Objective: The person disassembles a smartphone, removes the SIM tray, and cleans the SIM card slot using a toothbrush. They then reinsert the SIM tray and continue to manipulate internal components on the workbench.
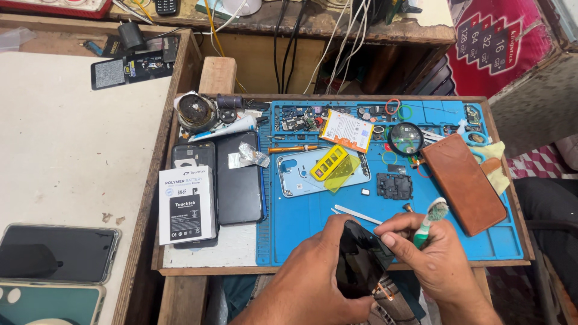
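My left hand (310, 274) grips a black phone screen panel (359, 260), held tilted at the near edge of the blue work mat (301, 222). A flex ribbon hangs from the panel's lower end. My right hand (436, 256) holds a green-handled toothbrush (429, 220) with its bristles up, and its thumb rests on the panel's upper corner. Both hands sit just in front of the mat.
The mat carries a light blue phone frame (301, 174), yellow plastic tray (329, 162), battery (347, 130), magnifier (405, 138), brown wallet case (463, 182), small circuit board (394, 186) and tweezers (358, 214). Dark phones (239, 177) and a white battery box (186, 204) lie left.
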